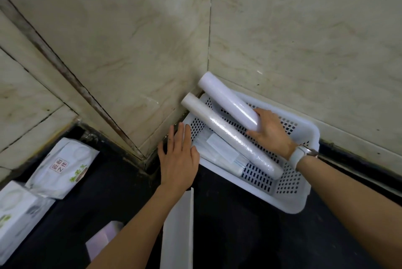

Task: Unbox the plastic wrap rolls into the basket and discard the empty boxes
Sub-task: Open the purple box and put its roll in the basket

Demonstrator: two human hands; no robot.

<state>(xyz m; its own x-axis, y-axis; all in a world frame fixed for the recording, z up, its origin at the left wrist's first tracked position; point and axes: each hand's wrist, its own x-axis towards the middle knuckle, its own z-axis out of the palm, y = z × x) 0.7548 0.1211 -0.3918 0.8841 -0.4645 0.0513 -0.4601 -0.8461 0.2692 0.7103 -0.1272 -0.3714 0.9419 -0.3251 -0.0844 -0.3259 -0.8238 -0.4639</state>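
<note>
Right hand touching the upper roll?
Touching. Head view: the right hand wraps the near end of the upper roll, fingers curled under it, above the basket.

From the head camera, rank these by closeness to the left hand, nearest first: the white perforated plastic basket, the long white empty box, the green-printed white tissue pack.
From the left hand:
1. White perforated plastic basket, touching its right side.
2. Long white empty box, just below, beside the wrist.
3. Green-printed white tissue pack, far left on the dark counter.
</note>
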